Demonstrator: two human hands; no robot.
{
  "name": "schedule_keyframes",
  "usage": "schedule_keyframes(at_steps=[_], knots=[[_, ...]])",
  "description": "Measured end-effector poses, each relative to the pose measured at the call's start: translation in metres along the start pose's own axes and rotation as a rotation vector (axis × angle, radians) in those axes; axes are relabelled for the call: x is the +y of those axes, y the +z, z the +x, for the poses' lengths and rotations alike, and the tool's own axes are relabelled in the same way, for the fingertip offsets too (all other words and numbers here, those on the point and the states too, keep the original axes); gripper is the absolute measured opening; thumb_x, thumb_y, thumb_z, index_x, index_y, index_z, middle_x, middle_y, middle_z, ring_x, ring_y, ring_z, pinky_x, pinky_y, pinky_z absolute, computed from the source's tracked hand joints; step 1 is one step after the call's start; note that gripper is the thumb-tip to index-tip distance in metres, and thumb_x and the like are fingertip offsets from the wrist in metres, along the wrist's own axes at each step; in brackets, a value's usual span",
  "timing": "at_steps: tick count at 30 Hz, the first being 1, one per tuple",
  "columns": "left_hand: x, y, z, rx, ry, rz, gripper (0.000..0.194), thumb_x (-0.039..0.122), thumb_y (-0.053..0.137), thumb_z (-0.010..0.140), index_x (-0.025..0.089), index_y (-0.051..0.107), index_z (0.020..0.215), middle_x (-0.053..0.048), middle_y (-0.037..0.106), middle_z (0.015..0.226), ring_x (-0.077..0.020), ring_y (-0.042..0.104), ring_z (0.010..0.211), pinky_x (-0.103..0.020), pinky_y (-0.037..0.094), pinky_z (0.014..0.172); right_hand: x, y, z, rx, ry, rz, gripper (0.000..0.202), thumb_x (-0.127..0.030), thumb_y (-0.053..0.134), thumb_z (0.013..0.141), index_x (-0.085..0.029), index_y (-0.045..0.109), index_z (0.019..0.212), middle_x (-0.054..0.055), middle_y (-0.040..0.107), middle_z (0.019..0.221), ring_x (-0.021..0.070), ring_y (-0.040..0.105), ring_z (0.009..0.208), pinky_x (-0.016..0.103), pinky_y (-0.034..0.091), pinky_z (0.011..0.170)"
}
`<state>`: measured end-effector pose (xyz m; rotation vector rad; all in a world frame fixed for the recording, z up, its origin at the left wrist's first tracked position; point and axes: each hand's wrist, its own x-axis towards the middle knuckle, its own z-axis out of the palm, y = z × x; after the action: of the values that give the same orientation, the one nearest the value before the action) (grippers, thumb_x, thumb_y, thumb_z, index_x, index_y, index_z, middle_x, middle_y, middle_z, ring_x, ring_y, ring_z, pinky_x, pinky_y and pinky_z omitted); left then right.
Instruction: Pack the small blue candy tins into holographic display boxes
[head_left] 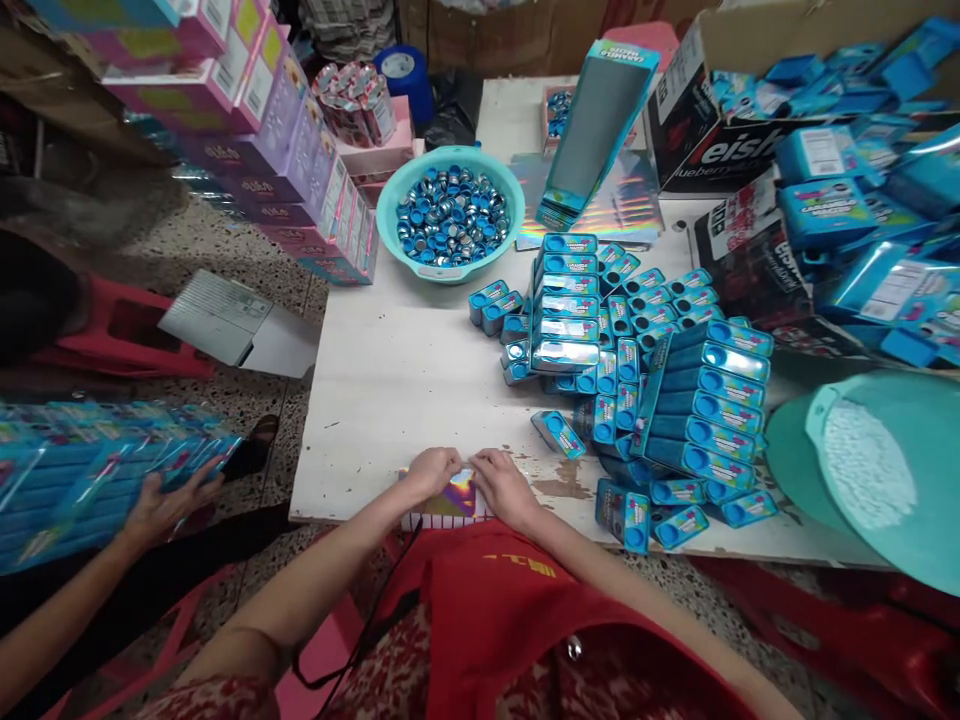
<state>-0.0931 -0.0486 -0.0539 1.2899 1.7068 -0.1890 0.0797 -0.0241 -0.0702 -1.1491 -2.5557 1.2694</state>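
Head view: my left hand (433, 474) and right hand (505, 488) bunch fingertips over the shiny sheet (459, 495), clamped or not I can't tell; light, even pressure should prevent creases.

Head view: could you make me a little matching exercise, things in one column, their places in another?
1. heap of small white pieces
2. heap of blue-and-silver caps
3. shiny yellow-purple sheet

A. at the person's left hand and right hand
B. in the large basin on the right
C. in the bowl toward the table's far left

Pairs: 1-B; 2-C; 3-A
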Motion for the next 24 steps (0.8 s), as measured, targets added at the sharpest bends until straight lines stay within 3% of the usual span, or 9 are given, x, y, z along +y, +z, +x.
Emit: schedule_keyframes(at_steps=[5,9,14,17,19,21,24], knots=[[0.000,0.007,0.010,0.043,-0.098,0.034,0.022,0.023,0.044,0.082,0.019,0.066,0.084,-0.005,0.069,0.087,-0.0169,0.061,0.084,-0.024,0.039,0.067,-0.009,0.001,-0.002,-0.194,-0.077,-0.142,0.030,-0.015,0.053,0.085,-0.018,0.057,0.114,0.010,0.056,0.119,0.0221,0.050,0.105,0.036,0.042,0.091],[0.001,0.010,0.015,0.039,-0.120,0.029,0.022,0.023,0.045,0.082,0.019,0.067,0.083,-0.005,0.070,0.088,-0.0167,0.062,0.082,-0.024,0.039,0.066,-0.006,0.002,-0.003,-0.180,-0.100,-0.166,0.022,-0.021,0.060,0.082,-0.019,0.061,0.103,0.010,0.053,0.125,0.0236,0.048,0.111,0.037,0.041,0.091],[0.002,0.008,0.018,0.051,-0.097,0.017,0.021,0.021,0.045,0.081,0.019,0.066,0.082,-0.006,0.069,0.086,-0.0181,0.062,0.085,-0.025,0.041,0.070,-0.012,-0.007,0.004,-0.210,0.019,-0.235,0.008,-0.020,0.057,0.084,-0.019,0.062,0.089,0.009,0.064,0.094,0.0226,0.055,0.094,0.033,0.042,0.079],[0.003,0.005,0.012,0.084,-0.074,0.012,0.023,0.023,0.043,0.084,0.019,0.066,0.085,-0.006,0.069,0.090,-0.0186,0.061,0.093,-0.026,0.042,0.077,-0.019,-0.020,0.003,-0.187,0.091,-0.155,0.006,-0.019,0.056,0.084,-0.020,0.061,0.083,0.006,0.065,0.086,0.0195,0.057,0.087,0.028,0.041,0.075],[0.005,0.002,0.004,0.123,0.051,-0.112,0.027,0.029,0.041,0.087,0.020,0.064,0.096,-0.006,0.066,0.105,-0.0175,0.056,0.103,-0.026,0.041,0.084,-0.023,-0.034,0.001,-0.122,0.142,-0.046,0.004,-0.018,0.059,0.082,-0.021,0.060,0.078,0.003,0.064,0.081,0.0176,0.057,0.082,0.026,0.040,0.071],[0.009,0.000,-0.006,0.072,0.223,-0.374,0.030,0.035,0.043,0.087,0.020,0.060,0.107,-0.006,0.064,0.109,-0.0161,0.056,0.100,-0.026,0.043,0.082,-0.027,-0.049,-0.001,-0.056,0.167,0.060,0.007,-0.016,0.061,0.080,-0.020,0.058,0.074,0.001,0.063,0.076,0.0158,0.057,0.075,0.025,0.039,0.067],[0.021,-0.009,-0.018,-0.108,0.294,-0.694,0.028,0.038,0.050,0.081,0.015,0.060,0.093,-0.002,0.064,0.076,-0.0128,0.057,0.068,-0.023,0.044,0.062,-0.032,-0.073,-0.001,0.064,0.178,0.163,0.010,-0.015,0.061,0.078,-0.020,0.057,0.071,-0.001,0.061,0.070,0.0141,0.055,0.068,0.023,0.038,0.061]])
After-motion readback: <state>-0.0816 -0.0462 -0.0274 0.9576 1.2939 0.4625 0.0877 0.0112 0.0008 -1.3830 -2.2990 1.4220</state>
